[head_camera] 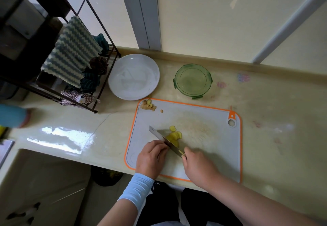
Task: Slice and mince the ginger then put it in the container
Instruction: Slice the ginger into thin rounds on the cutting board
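At the far left edge of the view, a blurred blue object (12,115). Just right of it, a dark rack (31,54) standing on the bench (274,119), draped with a striped cloth (70,52) and, lower down, a checked cloth (76,98). Beside the rack's right foot, a white plate (133,76) lying flat.

Close in front of the plate, the cutting board (203,155), white with an orange rim, hanging hole at its far right corner. On its far left corner, a small heap of ginger scraps (148,105), with one crumb a little to the right.

On the board's near left part, the left hand (151,156), with a light blue sleeve (136,188) at the wrist. Knuckles up, fingers curled in, tips against the flat of the blade; cannot tell whether anything is pinched beneath them.

Next, the knife (164,140), aslant from far left to near right, edge down on the board. Around the blade's middle, the yellow ginger slices (176,134), fanned and overlapping, one loose round just beyond them. At the blade's near end, the right hand (198,165), wrapped round the handle.

Farther back, near the board's far edge but apart from it, a green container (192,80): round, see-through, clip tabs on its rim. To the right, bench top with faint pinkish marks.
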A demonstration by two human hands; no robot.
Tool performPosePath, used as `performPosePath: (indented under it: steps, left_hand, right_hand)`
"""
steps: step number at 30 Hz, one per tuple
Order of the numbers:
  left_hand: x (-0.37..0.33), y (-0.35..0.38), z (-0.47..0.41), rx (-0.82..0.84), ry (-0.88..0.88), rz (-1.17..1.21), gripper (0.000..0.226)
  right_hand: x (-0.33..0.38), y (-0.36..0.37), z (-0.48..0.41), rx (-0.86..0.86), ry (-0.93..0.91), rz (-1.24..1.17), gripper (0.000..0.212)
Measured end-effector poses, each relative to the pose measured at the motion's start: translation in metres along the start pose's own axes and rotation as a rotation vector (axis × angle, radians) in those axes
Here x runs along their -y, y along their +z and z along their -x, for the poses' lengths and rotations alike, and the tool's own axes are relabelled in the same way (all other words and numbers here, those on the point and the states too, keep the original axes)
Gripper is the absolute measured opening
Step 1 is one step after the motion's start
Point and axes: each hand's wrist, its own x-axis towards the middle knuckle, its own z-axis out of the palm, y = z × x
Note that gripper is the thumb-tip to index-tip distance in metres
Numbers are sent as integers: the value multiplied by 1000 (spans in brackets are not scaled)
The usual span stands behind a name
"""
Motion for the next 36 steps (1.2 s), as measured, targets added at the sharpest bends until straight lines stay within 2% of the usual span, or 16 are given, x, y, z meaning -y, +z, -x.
performPosePath:
  steps: [13,22,36]
  left_hand:
    - [3,-1,2,10,68,-30,12]
    - [1,-2,3,32,24,-34,14]
    - [4,-1,1,86,12,-36,11]
  right_hand:
    - [20,-4,-26,-107,-8,-69,20]
    - [34,-17,5,-162,-39,56,20]
    - [31,-23,22,-103,-30,119,14]
